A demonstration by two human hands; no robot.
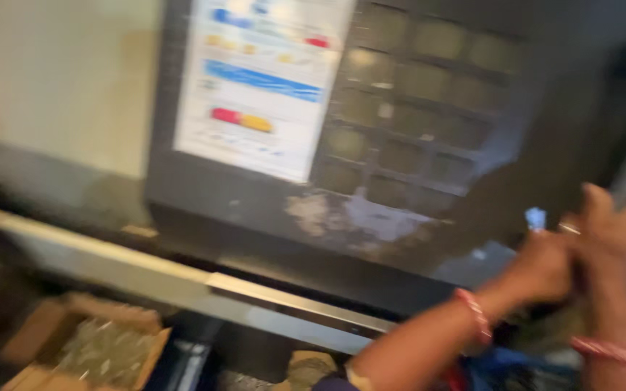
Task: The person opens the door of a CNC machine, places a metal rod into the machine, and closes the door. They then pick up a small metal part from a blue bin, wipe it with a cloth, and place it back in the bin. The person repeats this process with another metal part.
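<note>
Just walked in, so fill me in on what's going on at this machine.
A person's two hands are raised together at the lower right of a dark control panel with a lit screen and a keypad. The left hand and right hand meet around a small pale blue thing; blur hides the grip. A cardboard box sits lower left.

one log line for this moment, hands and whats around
left hand: clasped against right hand, grip unclear from blur | near: small pale blue object | behind: control panel, screen | lower left: cardboard box

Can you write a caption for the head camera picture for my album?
Two hands meet beside a worn control panel with a bright screen.
</note>
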